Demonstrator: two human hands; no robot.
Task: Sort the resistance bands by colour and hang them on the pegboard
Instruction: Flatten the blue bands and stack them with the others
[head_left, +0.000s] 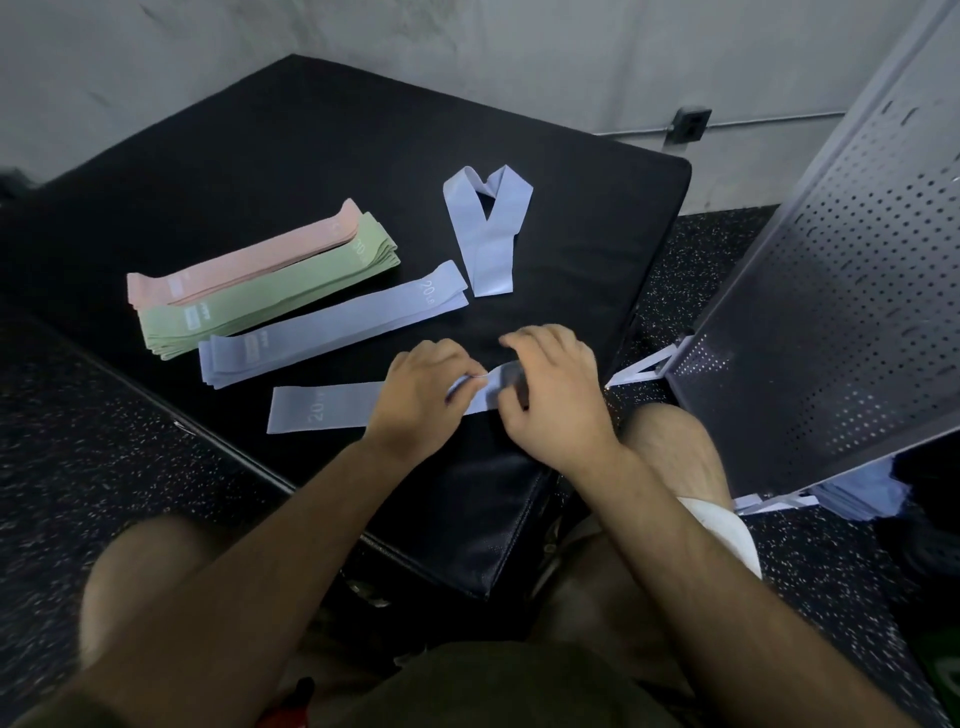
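A lavender band (322, 408) lies flat on the black mat (311, 156) near its front edge. My left hand (423, 387) pinches its right end, and my right hand (556, 389) grips the same end beside it. Behind it lie a stack of lavender bands (332, 327), a green stack (270, 301) and a pink stack (244, 262), side by side. A folded lavender band (485, 234) lies apart at the back right. The grey pegboard (831, 312) leans at the right, with no band on it.
The mat sits on a speckled dark floor (78, 441) in front of a grey wall. My bare knees are at the mat's front edge. The pegboard's white foot (649, 366) stands just right of my right hand.
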